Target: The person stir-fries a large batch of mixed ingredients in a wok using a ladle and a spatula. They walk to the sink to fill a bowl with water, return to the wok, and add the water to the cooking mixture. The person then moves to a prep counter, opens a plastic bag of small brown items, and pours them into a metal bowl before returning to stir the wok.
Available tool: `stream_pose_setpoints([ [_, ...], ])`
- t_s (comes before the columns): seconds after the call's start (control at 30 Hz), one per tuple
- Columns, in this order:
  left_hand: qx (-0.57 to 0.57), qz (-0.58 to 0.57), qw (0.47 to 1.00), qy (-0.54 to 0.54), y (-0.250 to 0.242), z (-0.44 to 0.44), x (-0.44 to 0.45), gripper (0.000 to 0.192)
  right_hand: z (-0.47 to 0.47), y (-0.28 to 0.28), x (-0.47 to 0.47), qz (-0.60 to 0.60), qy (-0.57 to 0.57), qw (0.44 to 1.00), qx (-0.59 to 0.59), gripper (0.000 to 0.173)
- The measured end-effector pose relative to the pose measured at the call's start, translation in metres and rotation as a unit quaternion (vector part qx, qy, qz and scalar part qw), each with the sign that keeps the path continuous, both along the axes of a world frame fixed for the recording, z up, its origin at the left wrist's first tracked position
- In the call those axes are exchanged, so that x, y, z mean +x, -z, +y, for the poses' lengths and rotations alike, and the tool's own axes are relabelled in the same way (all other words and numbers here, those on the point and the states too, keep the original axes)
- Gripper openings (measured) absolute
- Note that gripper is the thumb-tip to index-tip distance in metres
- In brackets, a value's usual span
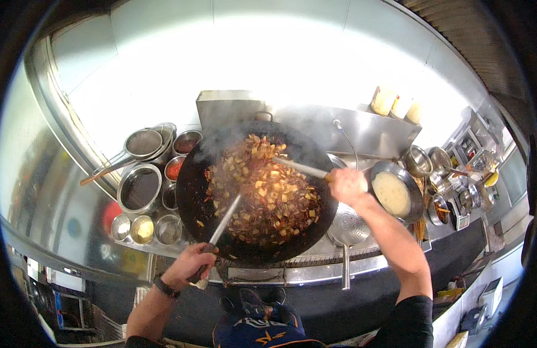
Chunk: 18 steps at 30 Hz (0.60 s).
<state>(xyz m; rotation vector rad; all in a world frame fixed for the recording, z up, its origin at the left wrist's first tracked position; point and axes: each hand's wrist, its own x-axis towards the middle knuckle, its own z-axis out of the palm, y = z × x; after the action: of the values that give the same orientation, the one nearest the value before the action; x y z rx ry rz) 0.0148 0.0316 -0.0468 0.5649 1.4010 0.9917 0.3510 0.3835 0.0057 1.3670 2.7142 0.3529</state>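
A large black wok (192, 217) sits on the range in front of me, full of steaming diced food (268, 191) in pale and brown pieces with red bits. My left hand (192, 263) grips the dark handle of a metal-shafted utensil (226, 219) near the wok's front left rim. My right hand (349, 186) holds a second long-handled utensil (301, 166) over the right rim. Both shafts slant into the food, which hides their working ends.
Steel pots, bowls and strainers (143, 142) stand at the left, one pot (140, 188) holding dark liquid. On the right are a perforated ladle (349, 224), its handle jutting past the counter edge, and a smaller wok (418, 204) of pale liquid. A hose tap (337, 123) rises behind.
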Motion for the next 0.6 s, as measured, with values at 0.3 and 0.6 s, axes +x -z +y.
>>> stream_pose_setpoints([
  [0.3,0.098,0.533,0.821,0.177,-0.047,-0.031,-0.067,0.024,-0.067,-0.153,-0.018,-0.163,0.024,0.972,0.168,0.015],
  [0.6,0.065,0.811,0.56,0.154,0.022,0.057,-0.137,0.028,-0.042,-0.146,-0.004,-0.217,0.102,0.959,0.15,0.02],
])
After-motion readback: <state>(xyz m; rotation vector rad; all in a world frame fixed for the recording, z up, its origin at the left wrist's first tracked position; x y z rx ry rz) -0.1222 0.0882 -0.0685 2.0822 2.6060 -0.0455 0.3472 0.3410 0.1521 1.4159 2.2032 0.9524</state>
